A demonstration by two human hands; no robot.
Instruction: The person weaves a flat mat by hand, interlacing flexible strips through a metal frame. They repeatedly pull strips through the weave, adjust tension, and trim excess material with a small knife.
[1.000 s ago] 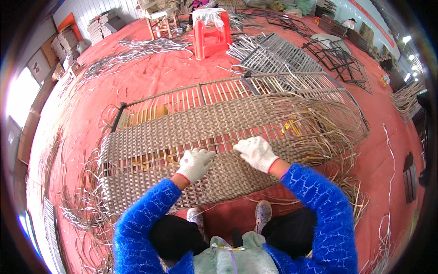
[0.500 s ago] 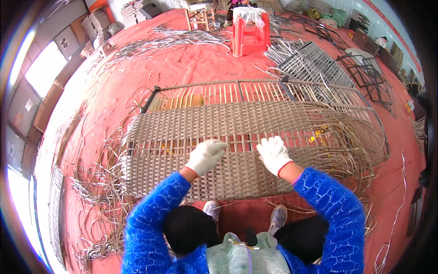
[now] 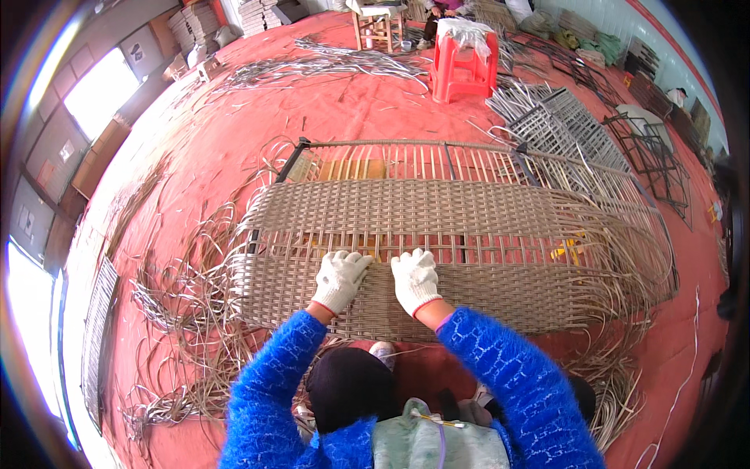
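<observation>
A long metal frame (image 3: 301, 148) lies flat on the red floor, partly covered by a woven panel (image 3: 437, 215) of grey-beige rattan strips. My left hand (image 3: 341, 279) and my right hand (image 3: 415, 279), both in white knit gloves, rest close together on the near woven band, fingers curled at the edge of an unwoven gap. Whether either hand pinches a strip is not visible. Loose strip ends (image 3: 625, 266) fan out to the right of the panel. My blue sleeves enter from the bottom.
Loose rattan strips (image 3: 180, 313) lie tangled on the floor to the left. A red plastic stool (image 3: 461, 70) stands beyond the frame, a wooden stool (image 3: 376, 27) behind it. Bare wire frames (image 3: 562, 125) are stacked at the far right.
Both hands have slid left along the woven panel and come closer together. The view has shifted with them, so the frame's left end now shows.
</observation>
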